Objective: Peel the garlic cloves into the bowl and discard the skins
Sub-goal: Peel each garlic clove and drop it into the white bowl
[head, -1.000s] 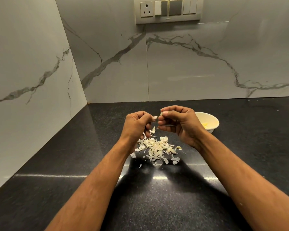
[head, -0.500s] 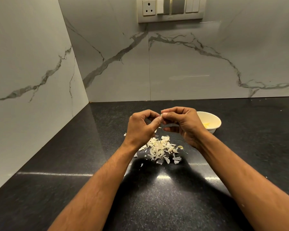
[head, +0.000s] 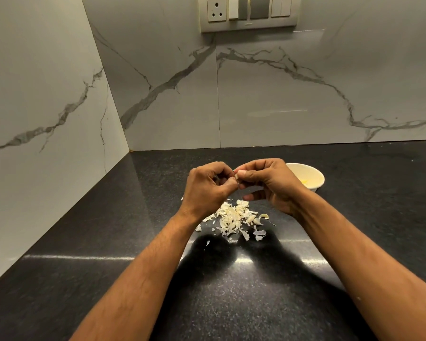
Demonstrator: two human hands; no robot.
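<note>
My left hand (head: 208, 187) and my right hand (head: 268, 183) meet above the black counter, fingers curled together. Between their fingertips they pinch a small garlic clove (head: 237, 175), mostly hidden; only a pale tip shows. Below the hands lies a heap of papery garlic skins (head: 233, 219) with a few unpeeled cloves (head: 256, 219) at its right edge. A small white bowl (head: 314, 172) stands behind my right hand, partly hidden by it, with something yellowish inside.
The black granite counter (head: 231, 291) runs into a corner of white marble walls. A socket and switch panel (head: 249, 13) sits high on the back wall. Loose skin flakes (head: 198, 227) lie scattered left of the heap.
Both hands have drawn closer together around the clove, with the left thumb now pressed against the right fingertips. The heap and the bowl stay where they were.
</note>
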